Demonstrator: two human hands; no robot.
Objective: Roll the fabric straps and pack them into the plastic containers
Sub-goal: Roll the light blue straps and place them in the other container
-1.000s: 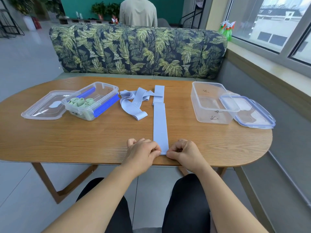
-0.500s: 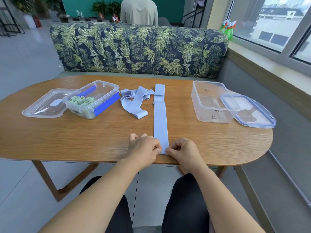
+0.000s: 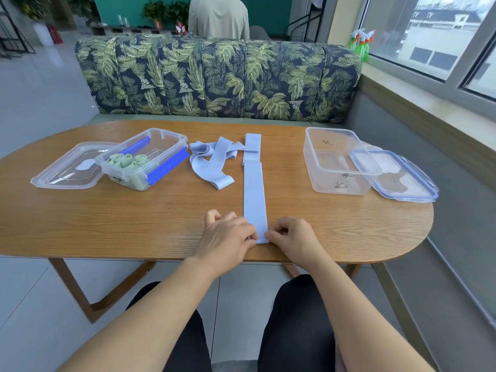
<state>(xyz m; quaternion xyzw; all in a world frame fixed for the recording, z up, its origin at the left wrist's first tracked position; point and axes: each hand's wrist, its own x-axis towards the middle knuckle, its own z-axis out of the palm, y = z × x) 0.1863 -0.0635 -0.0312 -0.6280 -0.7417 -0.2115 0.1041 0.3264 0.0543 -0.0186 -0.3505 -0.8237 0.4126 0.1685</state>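
Your left hand and right hand, both pinching the near end of the flat lavender strap at the table's near edge, have barely shifted in 1 second, so rolling has hardly started.

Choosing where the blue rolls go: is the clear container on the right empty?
Empty, as far as shows: the right container is open, its lid leaning beside it, and only table and marker scribbles show through its walls.
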